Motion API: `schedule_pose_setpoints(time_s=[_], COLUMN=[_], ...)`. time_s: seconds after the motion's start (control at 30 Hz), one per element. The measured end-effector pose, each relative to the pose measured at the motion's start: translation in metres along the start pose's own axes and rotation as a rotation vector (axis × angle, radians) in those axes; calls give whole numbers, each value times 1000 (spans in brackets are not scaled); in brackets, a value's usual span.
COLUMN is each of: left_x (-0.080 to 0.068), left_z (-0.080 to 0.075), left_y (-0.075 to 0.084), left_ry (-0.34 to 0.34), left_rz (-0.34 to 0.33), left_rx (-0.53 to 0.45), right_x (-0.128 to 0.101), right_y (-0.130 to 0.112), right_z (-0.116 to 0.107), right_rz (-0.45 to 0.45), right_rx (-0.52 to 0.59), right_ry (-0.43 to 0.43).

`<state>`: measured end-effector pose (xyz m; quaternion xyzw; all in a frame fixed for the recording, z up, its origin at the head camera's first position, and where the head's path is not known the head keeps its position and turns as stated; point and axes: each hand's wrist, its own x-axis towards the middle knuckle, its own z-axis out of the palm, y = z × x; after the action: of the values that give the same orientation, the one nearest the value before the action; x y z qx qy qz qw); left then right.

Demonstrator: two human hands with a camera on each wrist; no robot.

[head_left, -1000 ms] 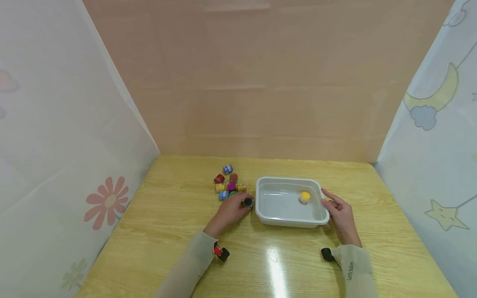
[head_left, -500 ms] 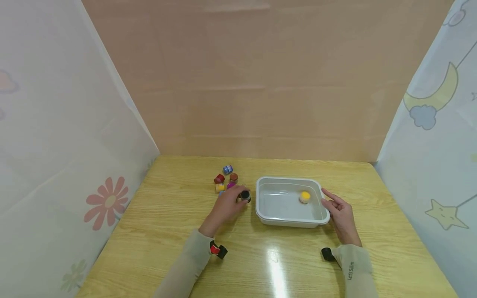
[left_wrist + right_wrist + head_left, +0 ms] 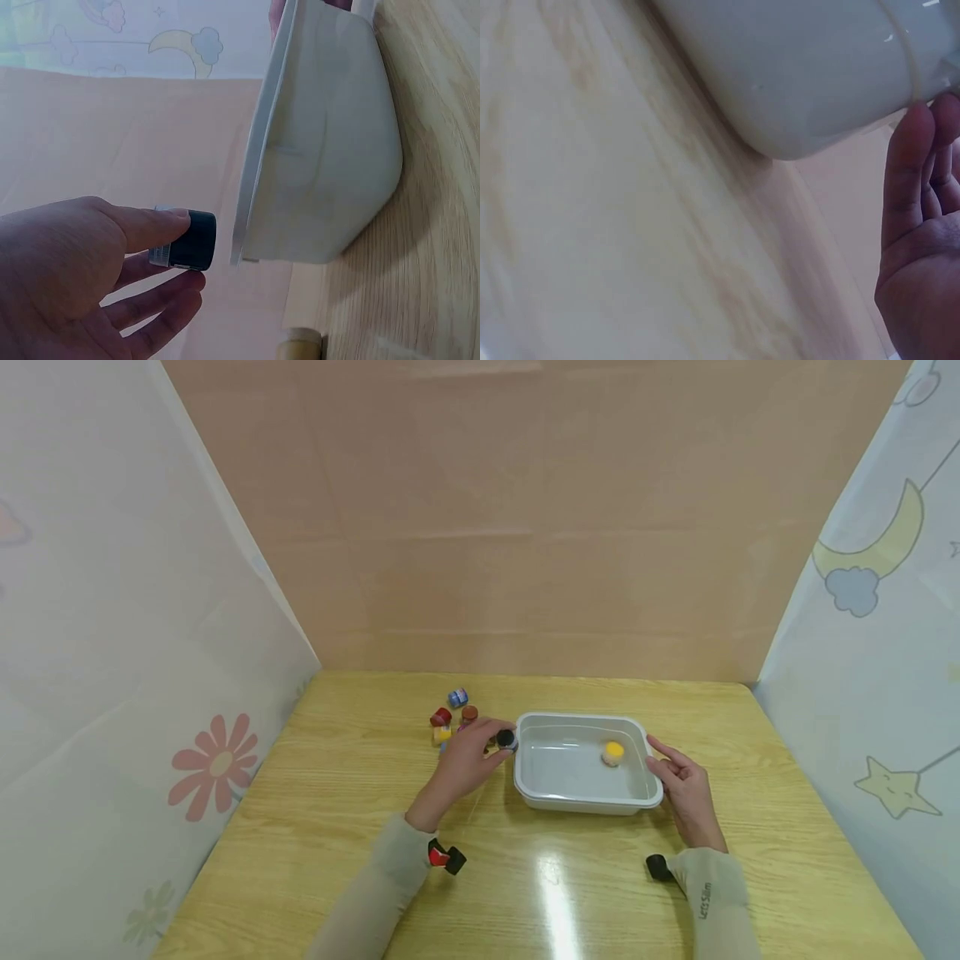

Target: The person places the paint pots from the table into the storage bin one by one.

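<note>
My left hand (image 3: pixel 465 760) pinches a small clear jar with a black lid (image 3: pixel 198 241) between thumb and fingertips. In the left wrist view the jar lies sideways, its lid facing the rim of a white plastic tray (image 3: pixel 330 142). From the head view, the black lid overlaps the tray's left rim. At the opposite end, my right hand (image 3: pixel 688 797) holds the tray's right rim, thumb and fingertips at the edge. A jar with a yellow lid (image 3: pixel 612 753) stands inside the tray towards the right.
Left of the tray sits a cluster of small jars, partly hidden behind my left hand: a blue one (image 3: pixel 458 697), a red one (image 3: pixel 441 717), a brownish-red one (image 3: pixel 469 713) and a yellow one (image 3: pixel 442 735). Patterned sheets (image 3: pixel 862 635) flank the wooden table (image 3: pixel 360 735).
My left hand has lifted the black-lidded jar from beside the tray and brought it up and right to the left rim. The right hand and tray have stayed in place.
</note>
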<state>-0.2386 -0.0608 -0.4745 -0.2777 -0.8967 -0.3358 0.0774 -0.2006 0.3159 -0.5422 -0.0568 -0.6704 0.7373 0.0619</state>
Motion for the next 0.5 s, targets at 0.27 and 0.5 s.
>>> schedule_pose_setpoints(time_s=[0.27,0.5], left_x=[10,18], left_z=[11,23], left_y=[13,24], left_ry=[-61,-93], left_rz=[-15,9], left_rx=[-66,-87], right_x=[1,-1], right_y=[-1,-2], right_z=[0,0], right_rz=[16,21], right_rx=[-10,-4], right_ry=[7,2])
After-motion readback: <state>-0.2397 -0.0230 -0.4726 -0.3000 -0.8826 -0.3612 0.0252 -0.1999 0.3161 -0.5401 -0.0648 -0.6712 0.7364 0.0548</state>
